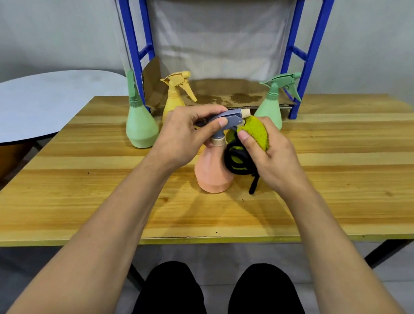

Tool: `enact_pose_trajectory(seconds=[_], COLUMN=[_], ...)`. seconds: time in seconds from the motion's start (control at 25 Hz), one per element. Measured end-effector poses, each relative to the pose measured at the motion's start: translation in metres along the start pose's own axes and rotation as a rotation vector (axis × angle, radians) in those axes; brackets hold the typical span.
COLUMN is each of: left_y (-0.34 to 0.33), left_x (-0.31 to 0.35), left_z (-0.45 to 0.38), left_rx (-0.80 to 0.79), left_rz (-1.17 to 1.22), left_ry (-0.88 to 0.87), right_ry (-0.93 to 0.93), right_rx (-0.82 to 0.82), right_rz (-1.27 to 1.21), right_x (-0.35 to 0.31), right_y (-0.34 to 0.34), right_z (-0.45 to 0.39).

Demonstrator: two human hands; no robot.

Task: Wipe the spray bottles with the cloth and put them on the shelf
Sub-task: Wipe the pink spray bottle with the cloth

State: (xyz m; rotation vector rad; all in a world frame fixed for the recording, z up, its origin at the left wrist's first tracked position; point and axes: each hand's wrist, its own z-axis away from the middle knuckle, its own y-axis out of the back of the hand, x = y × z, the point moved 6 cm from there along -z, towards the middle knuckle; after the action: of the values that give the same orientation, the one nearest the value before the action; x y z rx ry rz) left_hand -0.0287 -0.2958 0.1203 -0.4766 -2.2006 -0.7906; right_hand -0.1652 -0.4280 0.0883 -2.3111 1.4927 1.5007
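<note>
We are seeing the pink spray bottle (212,174) standing upright on the wooden table (75,194), its grey trigger head (230,118) partly hiding under our left hand (185,136), whose fingers are curling round it. Our right hand (268,154) is gripping the bunched green cloth (256,133) against the bottle's neck; its black edging is obscuring the bottle's right side. Behind are standing two green bottles (141,128) (271,108) and a yellow bottle (174,100), partly covered, before the blue shelf (316,36), which is running out of frame above.

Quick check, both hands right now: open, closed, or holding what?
Left hand: grips the grey trigger head of the pink plastic spray bottle.
Right hand: holds the bunched green cloth with black trim.
</note>
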Motion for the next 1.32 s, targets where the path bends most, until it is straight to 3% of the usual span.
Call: enact_pose_trajectory(seconds=[0.24, 0.36, 0.48, 0.64, 0.72, 1.04, 1.32], left_y=[0.002, -0.001, -0.019, -0.035, -0.038, -0.04, -0.042], left_x=[0.001, -0.021, -0.053, -0.066, -0.069, -0.075, -0.07], left_z=[0.006, 0.03, 0.07, 0.087, 0.087, 0.089, 0.086], left_rx=[0.009, -0.008, -0.107, -0.069, -0.03, -0.007, 0.001], left_rz=[-0.086, -0.076, -0.059, -0.031, -0.035, -0.111, -0.136], left_ry=[0.029, 0.215, 0.391, 0.413, 0.393, 0.387, 0.356], right_ry=[0.008, 0.158, 0.322, 0.466, 0.48, 0.603, 0.518], right_rx=[0.212, 0.199, -0.038, -0.503, -0.603, -0.343, -0.181], right_rz=[0.186, 0.312, 0.538, 0.957, 1.026, 1.032, 0.855], right_x=[-0.015, -0.058, -0.097, -0.103, -0.096, -0.096, -0.087], right_y=[0.049, 0.056, 0.031, -0.028, -0.044, -0.058, -0.044], right_z=[-0.007, -0.029, -0.053, -0.062, -0.061, -0.061, -0.062])
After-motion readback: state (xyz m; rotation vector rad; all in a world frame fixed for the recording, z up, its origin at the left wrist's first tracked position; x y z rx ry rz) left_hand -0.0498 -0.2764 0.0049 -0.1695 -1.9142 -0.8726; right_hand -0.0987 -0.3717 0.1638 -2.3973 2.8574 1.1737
